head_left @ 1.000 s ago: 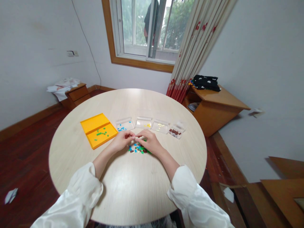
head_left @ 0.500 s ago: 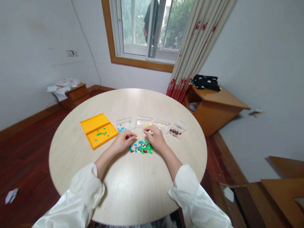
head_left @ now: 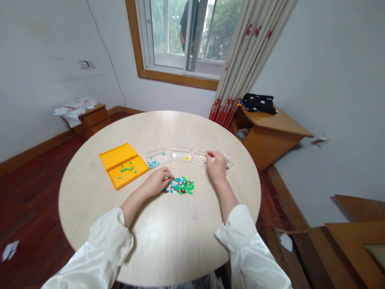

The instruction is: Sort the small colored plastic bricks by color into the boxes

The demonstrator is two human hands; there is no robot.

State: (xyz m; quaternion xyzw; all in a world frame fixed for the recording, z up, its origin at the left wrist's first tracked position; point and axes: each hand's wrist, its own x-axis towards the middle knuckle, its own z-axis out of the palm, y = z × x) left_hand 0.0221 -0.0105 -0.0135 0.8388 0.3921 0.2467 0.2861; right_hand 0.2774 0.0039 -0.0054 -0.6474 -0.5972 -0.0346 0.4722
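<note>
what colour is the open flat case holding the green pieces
The open flat case is orange-yellow; the head view shows it best.

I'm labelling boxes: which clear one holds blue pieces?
The leftmost clear box, nearest the orange case. The second shows yellow pieces, the third pale yellow ones; the right hand mostly hides the fourth.

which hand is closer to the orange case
Left. The left hand is just right of the orange case; the right hand is farther right, at the clear boxes.
</note>
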